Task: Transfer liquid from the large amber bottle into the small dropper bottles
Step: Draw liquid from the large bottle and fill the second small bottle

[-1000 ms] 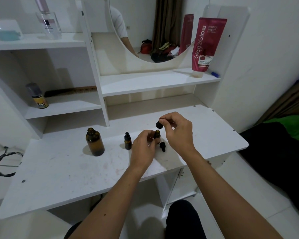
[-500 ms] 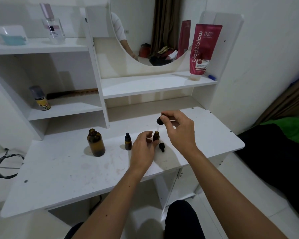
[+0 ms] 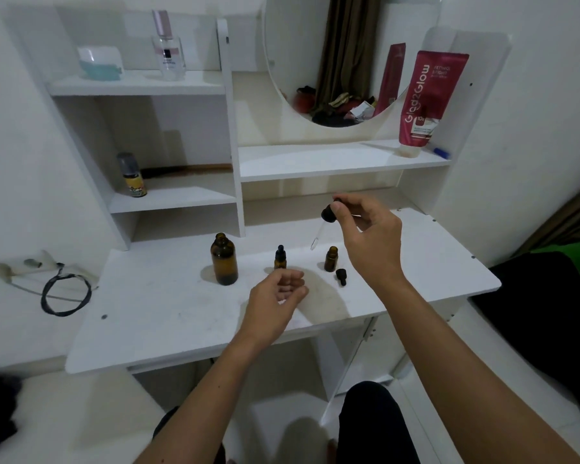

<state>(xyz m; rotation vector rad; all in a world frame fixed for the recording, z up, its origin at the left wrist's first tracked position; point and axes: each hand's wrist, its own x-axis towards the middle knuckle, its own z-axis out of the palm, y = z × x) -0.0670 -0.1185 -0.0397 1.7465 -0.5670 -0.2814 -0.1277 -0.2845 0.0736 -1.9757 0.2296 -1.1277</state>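
Head view: right hand (image 3: 370, 239) pinches black-capped glass dropper (image 3: 322, 226) at frame centre; left hand (image 3: 275, 298) grip released, loosely curled.

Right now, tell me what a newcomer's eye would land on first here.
First the right hand, raised over the white desk and pinching a black-capped dropper with its glass tip angled down. Below it stand the open large amber bottle, a capped dropper bottle and an uncapped one. The left hand hovers empty nearby.

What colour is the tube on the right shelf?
The tube is dark pink-red with white lettering; clearest in the head view.
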